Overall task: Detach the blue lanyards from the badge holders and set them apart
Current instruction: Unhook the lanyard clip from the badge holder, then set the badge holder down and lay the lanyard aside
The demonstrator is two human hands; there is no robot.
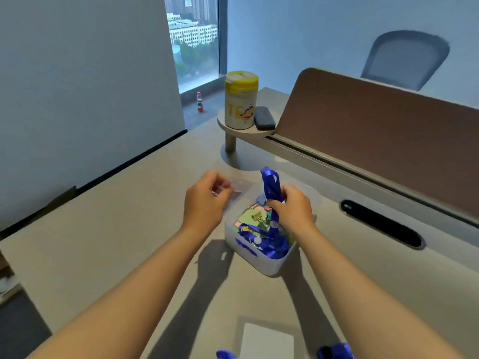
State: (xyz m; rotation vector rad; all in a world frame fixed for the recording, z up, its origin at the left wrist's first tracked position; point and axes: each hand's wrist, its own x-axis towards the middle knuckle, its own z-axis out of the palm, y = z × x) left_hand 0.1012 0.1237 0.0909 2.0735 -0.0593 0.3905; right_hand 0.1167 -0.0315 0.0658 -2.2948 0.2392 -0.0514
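Observation:
My left hand (204, 200) pinches a clear badge holder (237, 189) over the far left corner of a white plastic box (269, 265). My right hand (294, 211) grips a blue lanyard (270, 187) whose loop sticks up above my fingers and whose tail hangs down into the box. More blue lanyards (274, 246) lie bunched in the box among coloured binder clips (255, 217). Whether the held lanyard is still clipped to the holder is hidden by my fingers.
A white card (267, 340) lies at the desk's near edge, with blue lanyard pieces (335, 351) beside it. A yellow-lidded canister (241, 99) and a dark eraser (264, 118) stand on a small raised shelf. A brown divider panel (375, 141) and a cable slot (381, 224) run along the right.

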